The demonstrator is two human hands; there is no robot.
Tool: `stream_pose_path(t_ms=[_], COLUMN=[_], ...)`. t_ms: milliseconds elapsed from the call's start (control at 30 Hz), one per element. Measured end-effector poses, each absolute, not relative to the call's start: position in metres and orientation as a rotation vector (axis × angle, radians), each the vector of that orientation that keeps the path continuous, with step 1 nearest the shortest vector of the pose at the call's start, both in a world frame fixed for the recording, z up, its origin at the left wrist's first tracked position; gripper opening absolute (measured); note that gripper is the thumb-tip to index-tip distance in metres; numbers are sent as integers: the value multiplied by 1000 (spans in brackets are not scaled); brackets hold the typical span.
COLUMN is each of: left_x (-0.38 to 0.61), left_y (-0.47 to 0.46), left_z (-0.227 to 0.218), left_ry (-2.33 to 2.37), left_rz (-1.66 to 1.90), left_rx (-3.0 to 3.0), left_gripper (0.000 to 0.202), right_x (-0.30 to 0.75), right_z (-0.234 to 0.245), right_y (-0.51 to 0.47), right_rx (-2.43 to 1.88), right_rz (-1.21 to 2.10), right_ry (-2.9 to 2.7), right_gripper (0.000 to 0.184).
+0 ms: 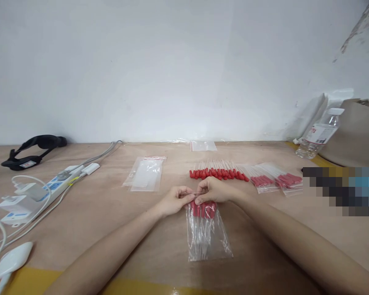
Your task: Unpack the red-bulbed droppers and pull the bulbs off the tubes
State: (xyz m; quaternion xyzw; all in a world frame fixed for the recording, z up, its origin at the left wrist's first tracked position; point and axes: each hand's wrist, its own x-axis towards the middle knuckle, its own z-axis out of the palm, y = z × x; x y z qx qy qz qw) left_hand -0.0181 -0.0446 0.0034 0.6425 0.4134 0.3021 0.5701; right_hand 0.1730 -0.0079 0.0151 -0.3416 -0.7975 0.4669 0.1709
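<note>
Both hands pinch the top edge of a clear zip bag [207,233] at the middle of the table. Inside it lie several thin white sticks with red ends, the red ends toward my fingers. My left hand [180,199] grips the bag's top left, thumb against fingers. Close beside it, my right hand [213,190] holds the same edge, its fingers bent over it. Just beyond my hands lies a row of loose red-ended sticks [218,173]. Right of that row rest two filled bags, one zip bag [260,180] overlapping another zip bag [288,179].
Flat unfilled bags [147,174] lie to the left, and another small bag [203,146] by the wall. A power strip [58,182] with cables and a black strap-like headset [33,151] stand far left. At right are a plastic bottle [321,133] and a beige container [353,135].
</note>
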Motion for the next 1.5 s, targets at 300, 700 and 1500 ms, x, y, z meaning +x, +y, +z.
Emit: stream_pose_path(t_ms=[300,700,1500], left_x=[-18,-13,-30], left_y=[-48,-30,-28], left_z=[5,7,1], left_ry=[1099,923,747], left_rz=[605,355,781], left_rx=[1325,1448,2277], left_gripper=[43,39,25], right_x=[180,177,184], right_z=[-11,-21,-5], right_y=[-21,-23,-33], right_rx=[-918,-682,-624], right_rz=[981,836,-109], right_ry=[-2033,-2111,-2417], right_gripper=[12,12,8])
